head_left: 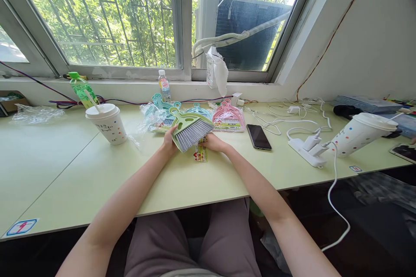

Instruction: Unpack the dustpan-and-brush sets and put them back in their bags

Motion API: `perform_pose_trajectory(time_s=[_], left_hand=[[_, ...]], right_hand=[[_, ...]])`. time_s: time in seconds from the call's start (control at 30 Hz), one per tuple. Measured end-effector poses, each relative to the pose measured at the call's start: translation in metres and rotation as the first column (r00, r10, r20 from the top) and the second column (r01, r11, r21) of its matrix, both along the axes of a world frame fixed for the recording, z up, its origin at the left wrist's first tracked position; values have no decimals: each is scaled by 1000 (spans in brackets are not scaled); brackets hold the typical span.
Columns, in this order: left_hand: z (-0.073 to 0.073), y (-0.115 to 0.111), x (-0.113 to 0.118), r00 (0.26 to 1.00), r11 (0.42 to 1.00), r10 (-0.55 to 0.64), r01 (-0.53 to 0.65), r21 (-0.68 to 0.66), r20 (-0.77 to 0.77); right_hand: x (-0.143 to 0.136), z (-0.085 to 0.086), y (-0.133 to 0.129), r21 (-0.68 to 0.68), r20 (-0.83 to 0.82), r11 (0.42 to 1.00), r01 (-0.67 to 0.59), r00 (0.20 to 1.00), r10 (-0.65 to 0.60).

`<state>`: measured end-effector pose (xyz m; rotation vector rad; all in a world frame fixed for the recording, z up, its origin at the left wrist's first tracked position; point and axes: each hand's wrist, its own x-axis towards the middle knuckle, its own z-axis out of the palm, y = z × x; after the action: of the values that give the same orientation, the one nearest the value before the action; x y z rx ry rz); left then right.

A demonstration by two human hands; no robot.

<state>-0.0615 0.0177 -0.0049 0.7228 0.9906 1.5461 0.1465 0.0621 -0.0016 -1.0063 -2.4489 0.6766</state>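
Observation:
A small green dustpan and brush set (191,129) with grey bristles is held tilted above the middle of the table. My left hand (169,142) is closed on its left edge, thumb on the near side. My right hand (212,142) is at the right, its fingers partly hidden behind the bristles and closed on a colourful label card (200,154), which shows just below the brush. Behind the set lie wrapped teal sets (160,103), a blue set (197,109) and a pink set (228,117), each with a similar shape.
A white lidded cup (108,125) stands left, near a green bottle (82,88) and crumpled plastic (37,113). To the right are a phone (258,136), a power strip (306,153) with cables, and another cup (360,136). A small bottle (164,86) stands by the window.

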Motion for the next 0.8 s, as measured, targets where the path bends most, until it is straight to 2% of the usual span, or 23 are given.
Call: perform_pose_trajectory(time_s=[0.07,0.17,0.23,0.3,0.33,0.4,0.47,0.53,0.67,0.8], left_hand=[[0,0,-1,1000,1000,11,-11,4,15],[1,2,-2,997,998,54,-52,-21,54],[1,2,-2,995,997,78,-76,-31,65],[2,0,0,997,998,58,-57,-8,46],[2,-1,1,999,999,34,-35,11,26],[3,-4,4,1000,999,-18,19,47,-21],[4,-6,8,996,995,-64,69,72,-62],[6,-8,12,991,990,-93,102,100,-93],[7,-10,17,986,983,-103,121,140,-131],[5,-9,16,984,979,-102,125,160,-149]], right_hand=[[5,6,1,-117,10,992,-48,999,49],[17,23,-4,-313,-9,940,-137,990,142],[24,36,-9,-398,-135,883,-248,968,211],[27,45,-14,-394,-315,866,-307,930,187],[27,47,-15,-375,-403,879,-295,906,132],[23,47,-14,-350,-526,918,-187,850,-27],[18,41,-9,-365,-559,930,-42,809,-182],[14,33,-3,-376,-534,924,72,798,-280],[10,20,5,-322,-485,934,155,820,-303],[9,18,2,-201,-366,959,200,893,-263]])
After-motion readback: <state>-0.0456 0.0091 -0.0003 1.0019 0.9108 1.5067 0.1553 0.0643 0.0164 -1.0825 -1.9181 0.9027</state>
